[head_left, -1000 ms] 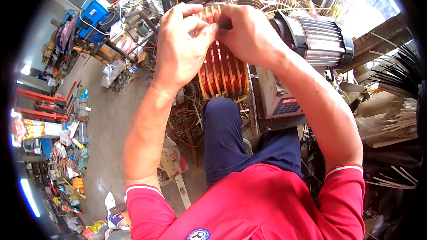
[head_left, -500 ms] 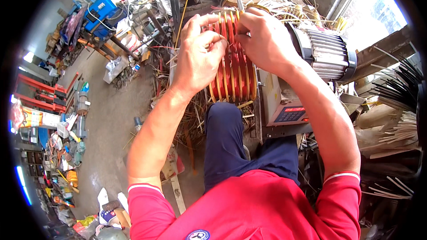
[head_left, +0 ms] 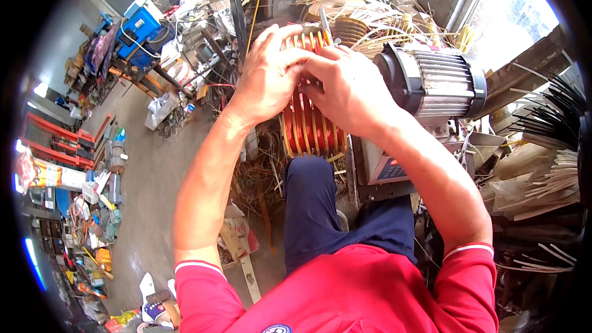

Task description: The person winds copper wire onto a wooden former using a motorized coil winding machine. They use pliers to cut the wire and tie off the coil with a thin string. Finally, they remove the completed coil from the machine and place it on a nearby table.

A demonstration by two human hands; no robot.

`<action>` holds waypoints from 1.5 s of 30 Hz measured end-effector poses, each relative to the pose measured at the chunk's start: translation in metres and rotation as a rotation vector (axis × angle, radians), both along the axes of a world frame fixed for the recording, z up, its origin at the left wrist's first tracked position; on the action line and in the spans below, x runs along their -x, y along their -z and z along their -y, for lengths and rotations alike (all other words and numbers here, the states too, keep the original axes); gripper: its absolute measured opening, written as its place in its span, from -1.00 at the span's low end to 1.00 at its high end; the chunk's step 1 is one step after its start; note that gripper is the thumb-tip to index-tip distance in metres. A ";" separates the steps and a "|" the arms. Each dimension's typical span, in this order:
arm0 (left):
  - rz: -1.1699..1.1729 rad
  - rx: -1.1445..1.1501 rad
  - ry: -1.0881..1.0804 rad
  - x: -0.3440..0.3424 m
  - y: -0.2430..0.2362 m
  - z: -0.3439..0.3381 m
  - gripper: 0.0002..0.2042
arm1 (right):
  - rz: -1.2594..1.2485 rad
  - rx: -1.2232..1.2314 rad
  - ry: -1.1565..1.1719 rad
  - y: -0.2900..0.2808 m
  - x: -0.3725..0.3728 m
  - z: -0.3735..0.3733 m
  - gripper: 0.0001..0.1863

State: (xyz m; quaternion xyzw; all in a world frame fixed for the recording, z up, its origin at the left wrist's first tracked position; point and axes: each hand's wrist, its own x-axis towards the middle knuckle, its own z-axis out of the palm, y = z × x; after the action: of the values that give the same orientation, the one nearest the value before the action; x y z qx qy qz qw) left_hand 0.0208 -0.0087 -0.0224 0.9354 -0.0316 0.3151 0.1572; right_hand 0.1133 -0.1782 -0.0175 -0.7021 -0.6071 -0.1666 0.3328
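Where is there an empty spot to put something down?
Bare floor lies left of the left arm, between the shelves and the wire pile. Around both hands, coil and motor, it is crowded.

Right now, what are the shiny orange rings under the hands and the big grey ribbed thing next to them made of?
The orange rings look like coils of copper wire with a glossy coat: fine strands, reddish shine. The grey ribbed thing looks like cast metal, perhaps aluminium: dull silver fins, dark end cap. Both hands, left hand and right hand, rest on the rings.
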 end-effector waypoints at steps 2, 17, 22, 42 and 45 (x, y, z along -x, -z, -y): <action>-0.029 0.070 0.000 0.004 -0.003 0.001 -0.86 | -0.018 0.018 0.003 -0.001 0.002 0.003 -0.84; 0.111 0.244 -0.151 0.031 0.016 0.036 -0.88 | -0.054 -0.667 -0.085 -0.049 0.050 0.110 -0.69; 0.141 0.248 -0.177 0.032 0.028 0.039 -0.83 | -0.258 -0.498 0.190 -0.080 0.090 0.133 -0.76; 0.267 -0.066 -0.228 0.039 0.049 0.049 -0.82 | -0.722 -0.041 0.149 0.122 0.082 0.099 -0.28; 0.321 -0.174 -0.256 0.045 0.062 0.050 -0.80 | -0.916 -0.027 0.122 0.159 0.084 0.089 -0.38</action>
State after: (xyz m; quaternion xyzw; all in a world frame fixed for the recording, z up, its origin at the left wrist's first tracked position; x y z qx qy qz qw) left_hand -0.0241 -0.0591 -0.0846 0.8797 0.0359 0.4733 0.0277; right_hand 0.0293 -0.2675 -0.1762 -0.7334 -0.3527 0.1338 0.5655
